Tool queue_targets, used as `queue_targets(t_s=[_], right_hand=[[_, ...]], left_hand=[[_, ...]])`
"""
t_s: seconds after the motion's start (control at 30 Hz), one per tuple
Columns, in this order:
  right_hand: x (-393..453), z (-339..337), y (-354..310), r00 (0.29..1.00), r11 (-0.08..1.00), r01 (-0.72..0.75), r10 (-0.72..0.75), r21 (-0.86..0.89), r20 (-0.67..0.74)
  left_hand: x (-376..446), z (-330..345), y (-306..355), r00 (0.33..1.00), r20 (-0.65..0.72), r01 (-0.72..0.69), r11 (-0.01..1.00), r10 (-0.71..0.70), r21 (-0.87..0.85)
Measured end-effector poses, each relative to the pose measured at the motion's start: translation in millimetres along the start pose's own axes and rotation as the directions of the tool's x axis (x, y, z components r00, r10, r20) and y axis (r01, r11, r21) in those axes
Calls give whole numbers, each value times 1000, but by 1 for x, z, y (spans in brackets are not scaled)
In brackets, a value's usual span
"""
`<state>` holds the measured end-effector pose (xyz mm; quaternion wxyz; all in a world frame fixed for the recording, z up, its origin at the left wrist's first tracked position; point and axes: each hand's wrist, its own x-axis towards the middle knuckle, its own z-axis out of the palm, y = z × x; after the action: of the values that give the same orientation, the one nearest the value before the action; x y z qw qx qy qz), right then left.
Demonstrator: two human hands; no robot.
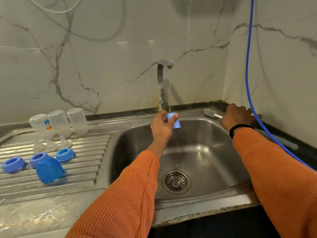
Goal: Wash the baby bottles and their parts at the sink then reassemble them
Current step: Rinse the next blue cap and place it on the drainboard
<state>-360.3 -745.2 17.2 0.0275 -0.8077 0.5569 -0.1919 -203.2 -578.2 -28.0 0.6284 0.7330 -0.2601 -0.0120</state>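
My left hand (162, 126) grips a light blue bottle cap (174, 120) under the running water from the tap (162, 83), above the steel sink (205, 152). Water drips off the cap into the basin. My right hand (237, 117) lies on the sink's back right rim over the white handle of a grey bottle brush (210, 113). On the drainboard (68, 177) at the left stand three clear bottles (59, 122) upside down, clear teats (49, 145), three blue collar rings (65, 154) and a darker blue cap (48, 170).
A blue hose (247, 66) hangs down the right wall and runs across the dark counter behind my right arm. The sink drain (176, 181) sits at the basin's middle. The marble wall stands close behind the tap. The worktop at the front left is wet.
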Motion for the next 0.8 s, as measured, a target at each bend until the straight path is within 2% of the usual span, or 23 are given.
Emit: queue_targets(t_s=[0.17,0.27,0.33,0.4,0.47,0.5,0.63,0.7,0.8], right_hand=[[1,4,0,1000,1000,21,-21,19,16],[-4,-1,-3,997,998,68,-67,14,-24],[-10,-9,-13,985,985,171,-171,20,-13],[-23,-19,-26,942,941,333,-335,65,28],[-41,-32,-37,880,883,453,-465,123,96],[-51,-39,-40,847,856,493,-513,153,139],[-86,-55,-43,699,753,577,-656,315,285],[-93,-46,-51,688,725,570,-678,386,258],[-98,-27,-61,720,718,546,-665,432,195]], left_hand=[[4,1,-4,1000,24,-19,999,20,-37],[8,-3,-5,994,-46,92,976,-103,-198],[11,-10,-2,935,-115,249,854,-335,-457],[7,-22,1,853,-41,377,667,-521,-642],[1,-36,3,808,78,447,521,-584,-727],[-3,-42,3,795,115,474,493,-595,-729],[-16,-65,-5,791,104,512,557,-603,-654],[-14,-67,-9,801,119,516,575,-586,-635],[-13,-62,-5,792,191,538,517,-579,-666]])
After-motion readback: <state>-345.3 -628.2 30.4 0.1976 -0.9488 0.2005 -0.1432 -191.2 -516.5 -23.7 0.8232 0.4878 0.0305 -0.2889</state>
